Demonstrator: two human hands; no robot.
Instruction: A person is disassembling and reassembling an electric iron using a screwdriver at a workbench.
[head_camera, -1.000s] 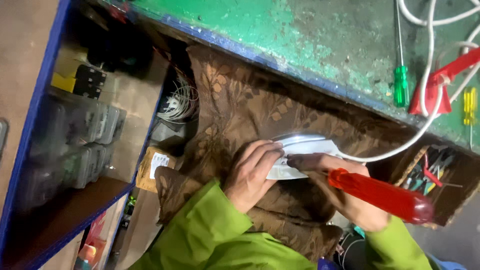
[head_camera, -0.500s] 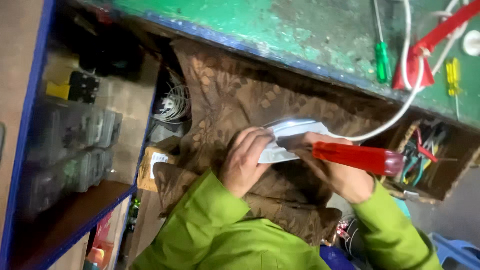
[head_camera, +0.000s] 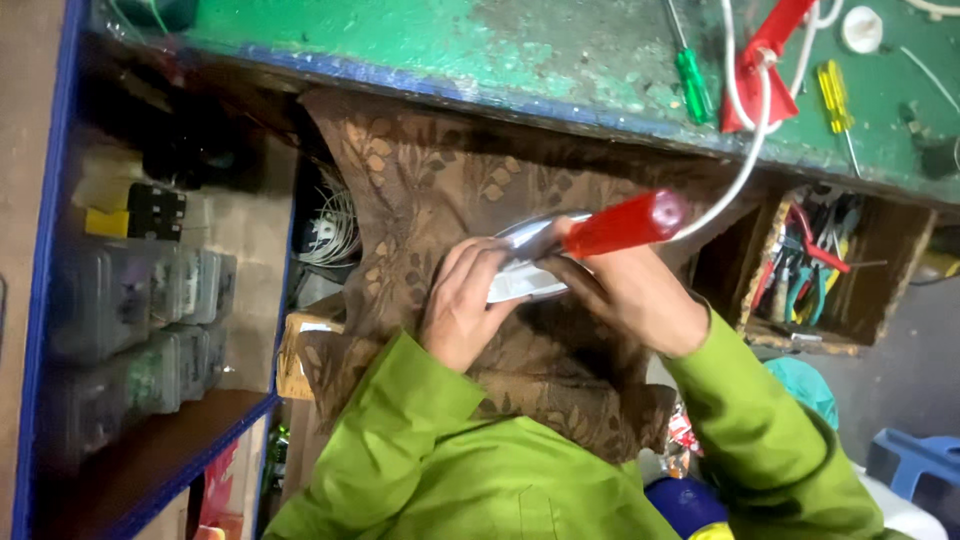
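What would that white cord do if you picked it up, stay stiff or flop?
The white cord would probably flop: it already bends in a loose curve from the green bench down toward the silver object. It looks thin, so likely light, and might drag along whatever it joins.

Three screwdrivers: one red (head_camera: 625, 222), one green (head_camera: 692, 82), one yellow (head_camera: 833, 95).

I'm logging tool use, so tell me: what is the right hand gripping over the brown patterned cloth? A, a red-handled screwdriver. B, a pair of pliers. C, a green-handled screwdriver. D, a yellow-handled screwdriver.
A: the right hand is closed around the red translucent-handled screwdriver, working on a shiny metal appliance that the left hand steadies on the brown patterned cloth.
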